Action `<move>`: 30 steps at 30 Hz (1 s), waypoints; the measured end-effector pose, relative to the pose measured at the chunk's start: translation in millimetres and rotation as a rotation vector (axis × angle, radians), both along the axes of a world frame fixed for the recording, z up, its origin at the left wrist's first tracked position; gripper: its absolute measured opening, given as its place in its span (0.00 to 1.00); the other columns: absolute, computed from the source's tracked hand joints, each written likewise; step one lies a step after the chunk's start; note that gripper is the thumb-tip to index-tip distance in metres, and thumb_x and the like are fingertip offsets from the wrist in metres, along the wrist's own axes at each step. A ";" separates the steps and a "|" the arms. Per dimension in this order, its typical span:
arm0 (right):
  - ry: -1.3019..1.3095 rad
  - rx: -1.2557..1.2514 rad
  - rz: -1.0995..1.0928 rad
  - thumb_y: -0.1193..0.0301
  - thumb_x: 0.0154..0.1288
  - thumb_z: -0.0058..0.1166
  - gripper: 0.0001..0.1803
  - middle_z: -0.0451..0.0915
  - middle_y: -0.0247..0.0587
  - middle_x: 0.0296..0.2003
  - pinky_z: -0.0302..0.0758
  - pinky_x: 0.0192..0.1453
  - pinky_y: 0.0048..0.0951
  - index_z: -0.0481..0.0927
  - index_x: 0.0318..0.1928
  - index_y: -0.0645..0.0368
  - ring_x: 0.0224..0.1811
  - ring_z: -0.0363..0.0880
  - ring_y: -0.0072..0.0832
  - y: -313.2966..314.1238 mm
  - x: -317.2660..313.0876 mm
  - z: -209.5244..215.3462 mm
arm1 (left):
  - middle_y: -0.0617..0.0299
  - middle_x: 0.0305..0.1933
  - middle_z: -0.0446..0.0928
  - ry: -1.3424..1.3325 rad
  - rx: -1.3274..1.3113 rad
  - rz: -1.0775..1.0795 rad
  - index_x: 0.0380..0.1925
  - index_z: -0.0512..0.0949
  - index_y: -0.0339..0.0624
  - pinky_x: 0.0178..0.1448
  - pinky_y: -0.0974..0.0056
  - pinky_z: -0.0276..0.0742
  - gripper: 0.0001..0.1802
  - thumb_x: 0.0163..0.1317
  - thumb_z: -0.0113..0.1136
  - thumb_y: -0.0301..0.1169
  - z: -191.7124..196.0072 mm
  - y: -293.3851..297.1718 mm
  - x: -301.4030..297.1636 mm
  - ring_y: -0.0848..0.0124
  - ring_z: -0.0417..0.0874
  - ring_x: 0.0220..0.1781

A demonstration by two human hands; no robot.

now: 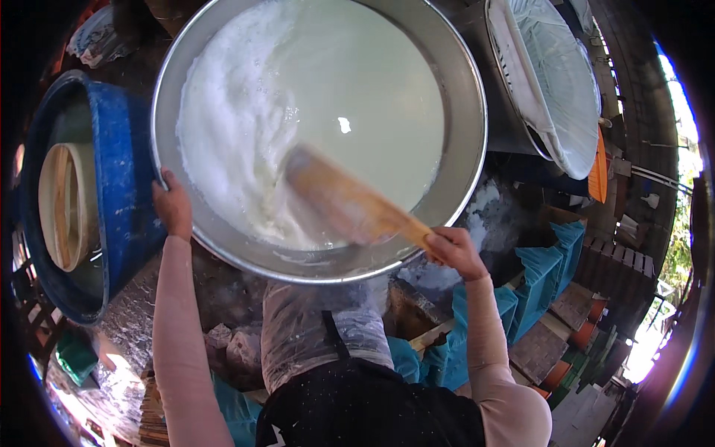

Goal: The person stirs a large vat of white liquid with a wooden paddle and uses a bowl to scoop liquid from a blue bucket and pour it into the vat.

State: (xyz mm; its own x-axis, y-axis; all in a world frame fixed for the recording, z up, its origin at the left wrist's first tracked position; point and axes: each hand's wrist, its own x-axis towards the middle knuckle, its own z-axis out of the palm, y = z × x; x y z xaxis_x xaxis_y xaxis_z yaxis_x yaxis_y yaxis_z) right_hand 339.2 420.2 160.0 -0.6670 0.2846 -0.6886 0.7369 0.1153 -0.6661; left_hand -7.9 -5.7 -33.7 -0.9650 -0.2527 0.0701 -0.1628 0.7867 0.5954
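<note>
A large round metal vat [468, 179] stands before me, holding a milky white liquid [372, 89] with foam gathered on its left side. My right hand [456, 252] is closed round the handle of a wooden paddle [350, 197] at the vat's near right rim. The paddle's broad blade slants up and left over the liquid, its tip at the foam and blurred by motion. My left hand [173, 205] rests at the vat's left rim, its fingers bent over the edge.
At left stands a blue tub [123, 179] of water with a pale round vessel [83, 201] in it. A cloth-lined container [558, 74] stands at far right. Boxes lined with turquoise plastic [547, 272] and an orange object [598, 171] lie to the right.
</note>
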 end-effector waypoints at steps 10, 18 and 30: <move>0.332 0.668 -0.326 0.58 0.71 0.50 0.20 0.78 0.46 0.19 0.73 0.29 0.39 0.80 0.33 0.64 0.20 0.78 0.34 105.0 -143.1 -171.8 | 0.29 0.59 0.74 -0.089 0.135 0.006 0.58 0.72 0.22 0.66 0.51 0.69 0.35 0.75 0.46 0.51 27.4 13.7 11.8 0.37 0.74 0.62; 0.377 0.719 -0.134 0.60 0.71 0.49 0.18 0.81 0.53 0.23 0.75 0.36 0.44 0.81 0.36 0.63 0.27 0.81 0.49 10.8 -186.4 -222.6 | 0.26 0.60 0.72 -0.101 0.044 0.031 0.59 0.70 0.19 0.68 0.50 0.68 0.38 0.74 0.46 0.53 23.8 7.5 7.7 0.37 0.73 0.64; 0.312 0.632 0.396 0.67 0.67 0.52 0.11 0.78 0.54 0.20 0.74 0.33 0.49 0.76 0.29 0.59 0.26 0.78 0.55 -125.9 -36.0 -105.3 | 0.27 0.56 0.75 -0.150 0.092 0.000 0.56 0.72 0.23 0.63 0.46 0.72 0.33 0.74 0.44 0.49 31.2 29.3 8.0 0.35 0.76 0.59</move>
State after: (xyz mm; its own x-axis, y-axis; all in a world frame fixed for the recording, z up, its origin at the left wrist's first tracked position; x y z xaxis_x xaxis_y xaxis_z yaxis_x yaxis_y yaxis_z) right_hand 303.3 294.3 54.7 -0.9348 0.2599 -0.2421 0.3532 0.7523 -0.5562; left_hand 0.0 23.6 -2.5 -0.9629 -0.2514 -0.0982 -0.2552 0.7298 0.6343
